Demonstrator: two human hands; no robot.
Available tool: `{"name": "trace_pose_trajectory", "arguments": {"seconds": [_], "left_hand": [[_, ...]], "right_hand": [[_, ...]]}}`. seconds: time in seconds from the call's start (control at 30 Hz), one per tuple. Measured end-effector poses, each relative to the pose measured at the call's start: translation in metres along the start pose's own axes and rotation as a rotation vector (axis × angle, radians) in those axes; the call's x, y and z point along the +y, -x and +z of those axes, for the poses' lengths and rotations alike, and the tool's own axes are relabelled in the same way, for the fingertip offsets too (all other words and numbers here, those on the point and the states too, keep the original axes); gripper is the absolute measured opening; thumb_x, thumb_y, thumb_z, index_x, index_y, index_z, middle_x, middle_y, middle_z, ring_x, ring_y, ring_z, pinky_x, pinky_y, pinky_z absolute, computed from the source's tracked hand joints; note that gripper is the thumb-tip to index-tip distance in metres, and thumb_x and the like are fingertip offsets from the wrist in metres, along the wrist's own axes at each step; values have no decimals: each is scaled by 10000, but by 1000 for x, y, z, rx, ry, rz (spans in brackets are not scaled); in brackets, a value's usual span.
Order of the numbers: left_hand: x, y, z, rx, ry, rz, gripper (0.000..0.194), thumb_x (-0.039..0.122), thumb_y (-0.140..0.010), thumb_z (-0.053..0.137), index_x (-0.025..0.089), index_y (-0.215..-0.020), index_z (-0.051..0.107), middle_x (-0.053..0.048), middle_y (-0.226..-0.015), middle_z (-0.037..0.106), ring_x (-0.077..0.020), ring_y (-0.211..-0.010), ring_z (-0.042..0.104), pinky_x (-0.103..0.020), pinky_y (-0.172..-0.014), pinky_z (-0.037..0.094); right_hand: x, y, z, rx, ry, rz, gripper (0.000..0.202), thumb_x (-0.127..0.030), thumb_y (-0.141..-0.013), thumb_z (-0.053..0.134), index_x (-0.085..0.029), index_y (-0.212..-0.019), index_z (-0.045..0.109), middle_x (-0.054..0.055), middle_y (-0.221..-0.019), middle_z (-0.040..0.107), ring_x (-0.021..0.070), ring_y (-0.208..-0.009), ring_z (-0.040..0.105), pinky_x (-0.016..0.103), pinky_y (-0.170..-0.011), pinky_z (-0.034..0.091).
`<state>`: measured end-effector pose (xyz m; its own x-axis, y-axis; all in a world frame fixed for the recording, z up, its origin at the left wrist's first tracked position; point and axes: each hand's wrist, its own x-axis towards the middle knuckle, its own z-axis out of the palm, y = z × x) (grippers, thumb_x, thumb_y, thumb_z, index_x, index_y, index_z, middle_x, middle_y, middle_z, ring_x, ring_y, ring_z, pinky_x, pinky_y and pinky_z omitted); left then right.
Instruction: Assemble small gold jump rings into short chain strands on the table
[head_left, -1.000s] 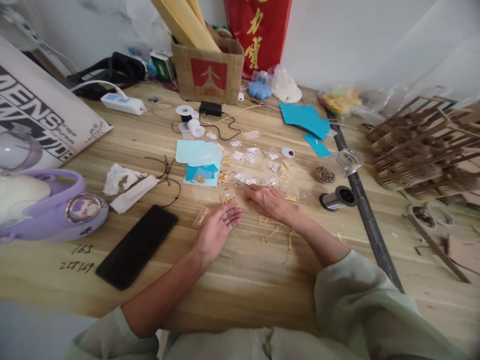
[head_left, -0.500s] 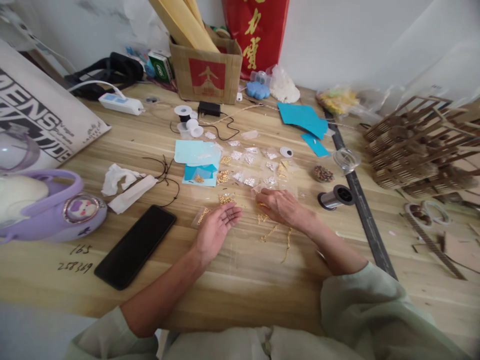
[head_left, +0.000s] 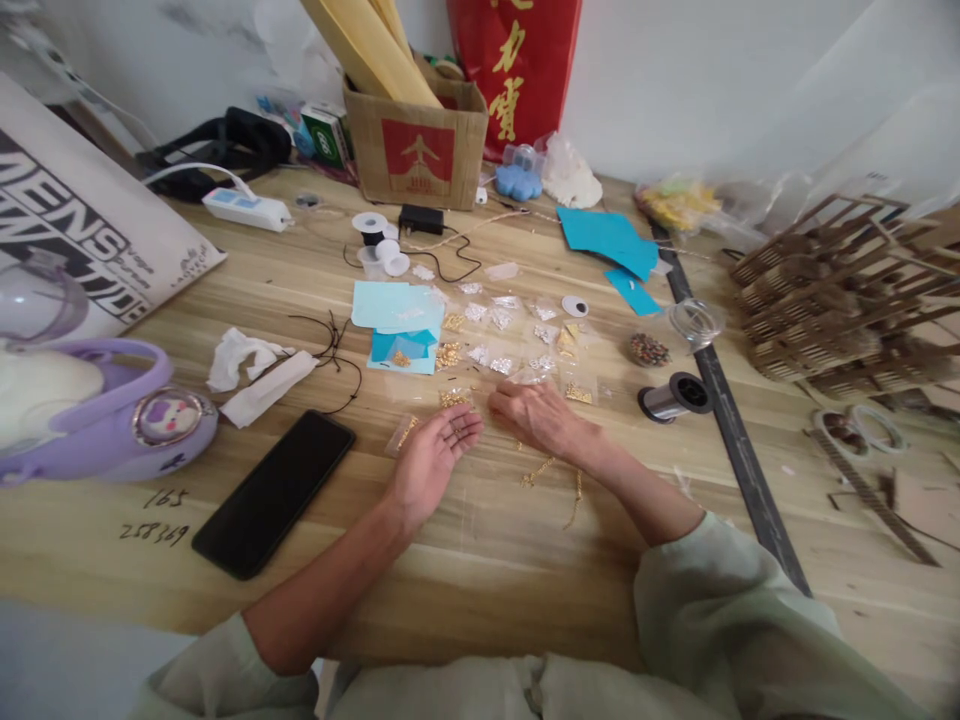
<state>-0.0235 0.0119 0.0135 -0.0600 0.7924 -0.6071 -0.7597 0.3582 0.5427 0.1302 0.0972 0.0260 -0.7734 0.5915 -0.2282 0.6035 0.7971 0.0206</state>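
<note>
My left hand [head_left: 433,462] rests palm up on the wooden table, fingers slightly curled, with tiny dark pieces lying on the fingers. Just beyond its fingertips is a small bag of gold beads [head_left: 454,398]; another gold-filled bag [head_left: 406,434] touches its left side. My right hand [head_left: 541,418] is palm down with its fingers bent together; what they pinch, if anything, is hidden. Gold chain pieces [head_left: 574,498] lie below the right hand, and a bag of gold pieces [head_left: 579,391] sits to its right. Small bags of silver pieces [head_left: 501,318] spread out beyond both hands.
A black phone [head_left: 274,493] and a purple bottle [head_left: 112,410] are at the left. Wire spool [head_left: 675,396], beads [head_left: 649,348] and wooden racks [head_left: 810,290] stand at the right. Blue cards [head_left: 607,240], a cardboard box [head_left: 416,145] and a power strip [head_left: 247,208] lie farther back.
My right hand has moved left, closer to my left hand, uncovering the bag of gold pieces at its right. The left hand has stayed in place.
</note>
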Motion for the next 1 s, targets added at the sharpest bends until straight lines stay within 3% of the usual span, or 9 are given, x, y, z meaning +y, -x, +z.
{"name": "trace_pose_trajectory", "arguments": {"seconds": [0.3,0.5,0.77,1.0], "left_hand": [[0,0,1,4,1,-6,262,125,-896,412,83,-841,665,-107,-817,702,-150,-785,664,-263,-799,510],[0,0,1,-6,0,12,253,136,-888,422,84,-849,666,-112,-829,706,-153,-797,664,-272,-816,508],[-3,0,-5,-55,-10,2,193,160,-847,497,93,-874,676,-113,-854,706,-164,-822,659,-307,-883,493],[-2,1,-2,-25,-4,3,234,146,-877,447,90,-872,674,-115,-861,703,-160,-828,659,-298,-880,492]], "right_hand": [[1,0,1,-11,-57,-5,189,-123,-937,388,-137,-926,577,79,-914,619,129,-686,536,262,-580,243],[3,4,0,28,-132,-8,165,-188,-942,405,-141,-914,560,77,-923,625,128,-730,551,257,-595,253],[13,9,-1,86,-209,51,152,-121,-899,422,-151,-914,569,59,-899,634,121,-710,541,246,-616,268],[16,13,-2,113,-217,56,179,-152,-928,410,-162,-902,588,49,-903,635,123,-739,552,244,-608,255]]}}
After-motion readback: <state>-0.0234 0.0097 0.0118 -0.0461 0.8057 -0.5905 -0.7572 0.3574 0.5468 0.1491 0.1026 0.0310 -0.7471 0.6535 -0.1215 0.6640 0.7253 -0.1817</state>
